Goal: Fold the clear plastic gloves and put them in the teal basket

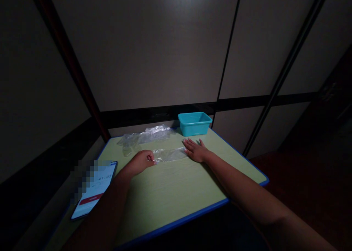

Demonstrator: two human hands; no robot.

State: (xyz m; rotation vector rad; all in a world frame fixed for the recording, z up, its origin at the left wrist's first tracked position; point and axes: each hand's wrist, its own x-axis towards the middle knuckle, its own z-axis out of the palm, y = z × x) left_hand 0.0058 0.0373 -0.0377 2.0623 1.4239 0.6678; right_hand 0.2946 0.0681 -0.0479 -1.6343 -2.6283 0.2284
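Observation:
A clear plastic strip [170, 155] lies flat on the pale green table between my two hands. My left hand [143, 161] is closed at its left end, with the fingers curled and pinching the plastic. At the strip's right end, my right hand [194, 150] rests palm down with fingers spread, touching the plastic. More crumpled clear plastic [148, 135] lies behind my left hand, near the table's back edge.
A turquoise basket [195, 124] stands at the back of the table [176, 196], just beyond my right hand. A phone [96, 192] with a lit screen lies at the left edge beside my left forearm. Cabinet panels [165, 53] rise behind the table.

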